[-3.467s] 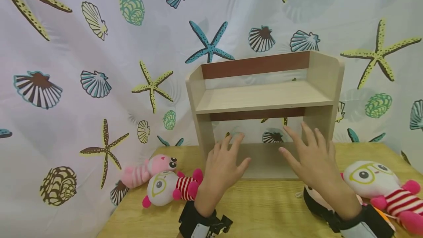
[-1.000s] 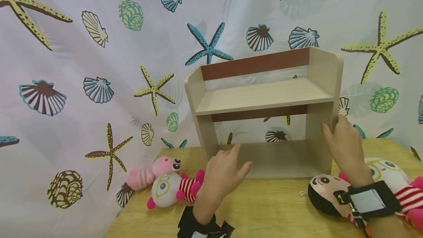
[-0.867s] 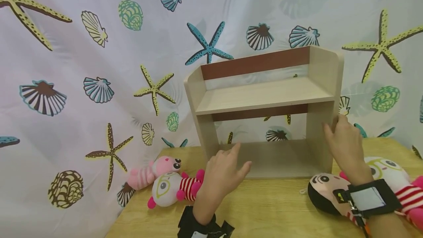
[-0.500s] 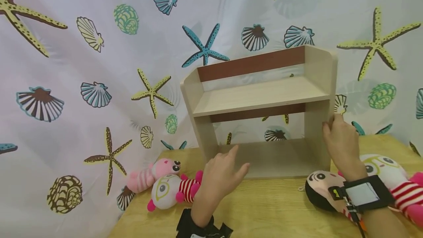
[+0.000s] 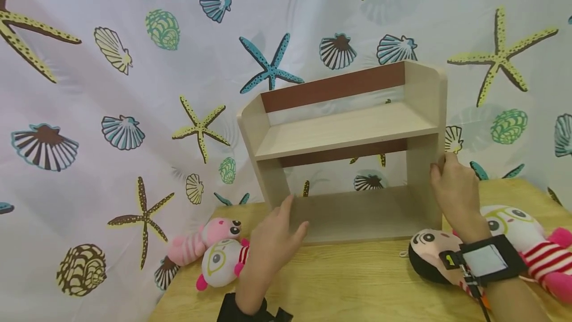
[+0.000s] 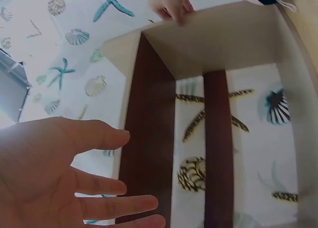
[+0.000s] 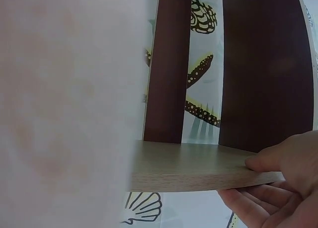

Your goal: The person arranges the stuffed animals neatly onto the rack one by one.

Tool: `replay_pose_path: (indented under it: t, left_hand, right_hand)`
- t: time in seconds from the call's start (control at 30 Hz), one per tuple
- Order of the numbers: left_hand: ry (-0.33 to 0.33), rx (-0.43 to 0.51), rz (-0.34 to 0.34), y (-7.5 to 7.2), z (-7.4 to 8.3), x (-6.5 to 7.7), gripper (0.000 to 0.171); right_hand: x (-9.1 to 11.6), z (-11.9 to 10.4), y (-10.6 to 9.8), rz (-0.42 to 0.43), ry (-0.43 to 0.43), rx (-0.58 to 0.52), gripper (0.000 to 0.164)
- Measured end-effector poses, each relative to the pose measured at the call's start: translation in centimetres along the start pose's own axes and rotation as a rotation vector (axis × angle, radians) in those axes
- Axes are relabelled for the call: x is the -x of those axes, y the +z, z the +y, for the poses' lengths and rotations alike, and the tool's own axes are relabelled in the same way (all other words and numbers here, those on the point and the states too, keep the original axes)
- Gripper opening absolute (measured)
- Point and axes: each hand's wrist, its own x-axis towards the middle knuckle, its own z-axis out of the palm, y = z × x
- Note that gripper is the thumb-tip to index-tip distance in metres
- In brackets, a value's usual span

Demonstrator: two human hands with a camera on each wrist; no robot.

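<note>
A small two-tier wooden desktop shelf (image 5: 348, 130), pale with brown back slats, stands upright on the table. My right hand (image 5: 458, 190) grips the front edge of its right side panel (image 5: 422, 178). In the right wrist view, the thumb of the right hand (image 7: 290, 183) lies on the panel's inner face and the other fingers curl behind the outer face. My left hand (image 5: 270, 237) hovers before the lower left compartment, fingers extended. In the left wrist view, the left hand (image 6: 44, 173) has its fingers spread and holds nothing; contact with the shelf cannot be told.
On the left lie a pink plush doll (image 5: 203, 240) and a white plush doll with yellow glasses (image 5: 219, 265). A dark-haired doll (image 5: 433, 255) and another glasses doll (image 5: 514, 222) lie by my right forearm. A shell-and-starfish curtain (image 5: 134, 63) hangs behind the wooden table (image 5: 348, 282).
Earlier both hands hovered open before the shelf. My right hand has since moved outward and now grips the right panel. Within the last half second my left hand has shifted left.
</note>
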Motion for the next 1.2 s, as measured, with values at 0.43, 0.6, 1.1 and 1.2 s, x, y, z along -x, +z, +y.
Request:
replay_pose_path:
  t: [0.43,0.6,1.1,1.2]
  left_hand:
    - [-0.19,0.023,-0.039,-0.2,-6.5,1.4,0.06]
    - [-0.22,0.032,-0.036,-0.5,-8.6,2.5,0.061]
    - [-0.329,0.009,-0.061,-0.6,-12.4,4.0,0.057]
    - [-0.336,0.012,-0.08,-0.7,-13.0,4.3,0.055]
  right_hand:
    - [0.1,0.3,-0.4,-0.024,0.011,-0.015,0.029]
    - [0.1,0.1,-0.2,-0.035,0.003,-0.024,0.03]
    - [-0.2,0.3,-0.3,-0.036,-0.012,-0.035,0.024]
    - [-0.2,0.3,-0.3,-0.043,-0.005,-0.035,0.025]
